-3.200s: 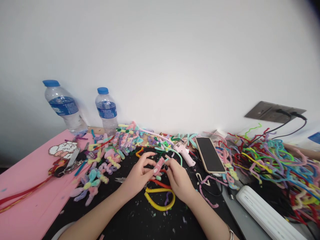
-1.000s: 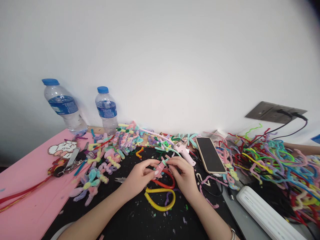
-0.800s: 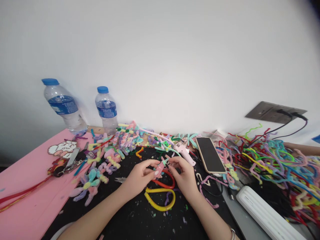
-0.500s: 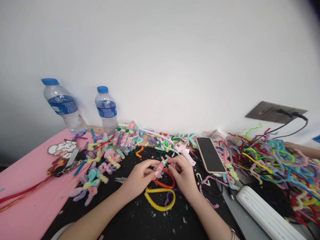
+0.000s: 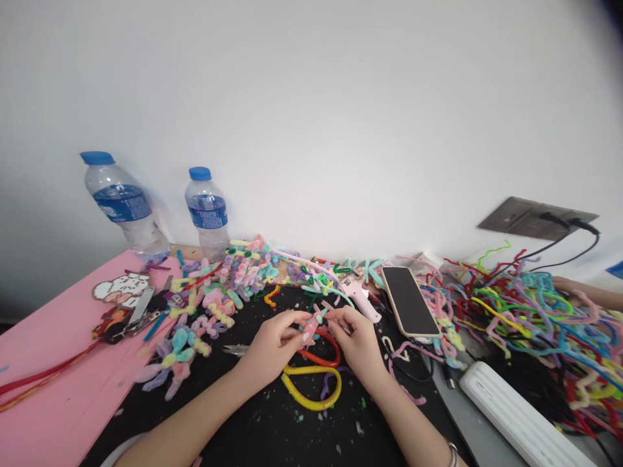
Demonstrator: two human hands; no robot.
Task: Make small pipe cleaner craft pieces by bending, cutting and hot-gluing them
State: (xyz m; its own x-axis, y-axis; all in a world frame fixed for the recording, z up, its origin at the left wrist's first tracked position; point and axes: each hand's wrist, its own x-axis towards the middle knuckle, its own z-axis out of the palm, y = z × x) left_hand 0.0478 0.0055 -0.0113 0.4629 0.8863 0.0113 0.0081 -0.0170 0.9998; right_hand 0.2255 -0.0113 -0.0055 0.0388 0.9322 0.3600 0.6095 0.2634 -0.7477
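Observation:
Between my hands is a small pink pipe-cleaner figure (image 5: 311,332) with a teal band near its top. My left hand (image 5: 274,346) pinches its lower body between thumb and fingers. At the upper end, my right hand (image 5: 357,340) is closed in a pinch on the figure's teal part; its fingertips are partly hidden. Beneath both hands lie scissors (image 5: 311,405) with one yellow and one red loop handle; their metal blades stick out left of my left wrist. A light-pink glue gun (image 5: 361,300) rests just beyond my right hand.
Fuzzy pipe-cleaner pieces (image 5: 253,266) are heaped along the wall. Two water bottles (image 5: 208,211) stand at the back left. To the right are a phone (image 5: 411,301), a white power strip (image 5: 520,415) and a tangle of pipe cleaners (image 5: 535,311), where another person's hand (image 5: 574,292) reaches in.
The pink figure has tilted very slightly between my fingers. Both hands keep the same grip and place.

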